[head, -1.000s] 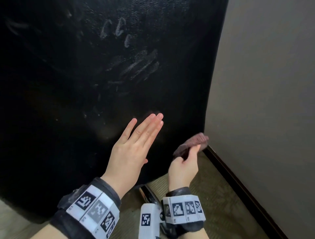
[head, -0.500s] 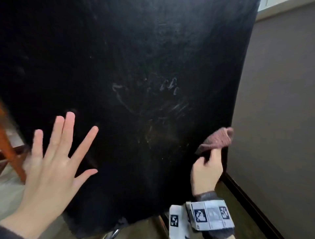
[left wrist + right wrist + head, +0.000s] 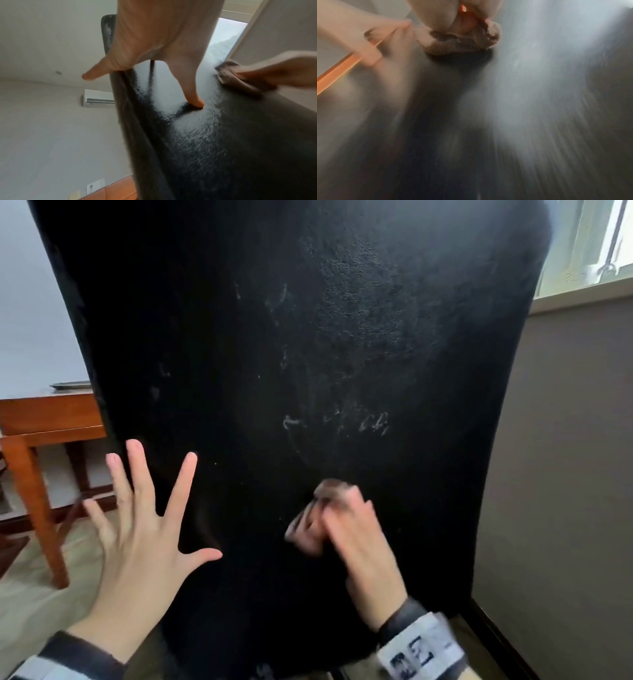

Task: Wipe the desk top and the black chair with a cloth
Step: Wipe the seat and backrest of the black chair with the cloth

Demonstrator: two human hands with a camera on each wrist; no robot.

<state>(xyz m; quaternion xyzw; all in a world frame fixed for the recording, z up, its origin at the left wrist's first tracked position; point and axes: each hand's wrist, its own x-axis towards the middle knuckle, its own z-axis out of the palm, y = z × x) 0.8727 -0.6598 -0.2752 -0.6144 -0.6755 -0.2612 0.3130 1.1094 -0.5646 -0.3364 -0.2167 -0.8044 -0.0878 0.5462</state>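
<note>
Your right hand (image 3: 356, 539) presses a bunched, brownish-pink terry cloth (image 3: 329, 491) against the back panel of the tall black leather-look chair (image 3: 308, 337); its fingers curl round the wad, so the grip is closed on the cloth, and the hand is smeared with motion blur in the head view; in the right wrist view the cloth (image 3: 462, 40) lies crumpled under the fingertips, touching the dark surface; the cloth sits in the lower middle of the chair back, just below a patch of pale, chalky smears (image 3: 342, 422); further faint marks run higher up the panel.

Your left hand (image 3: 144, 539) is spread wide with straight fingers, holding nothing; it lies over the left edge of the chair back; in the left wrist view one fingertip (image 3: 197, 104) presses on the black surface and dents it slightly, while the thumb (image 3: 92, 74) points out past the edge; the two hands are near each other yet apart; both wrists wear bands with printed black-and-white markers (image 3: 418, 655).

To the left of the chair stands a reddish-brown wooden counter (image 3: 51, 416) with a flat grey tray (image 3: 70, 385) at the edge of its top; a grey wall (image 3: 565, 474) stands to the right with a bright window (image 3: 589, 241) above it; a white air-conditioning unit (image 3: 97, 100) hangs high on the wall in the left wrist view.
</note>
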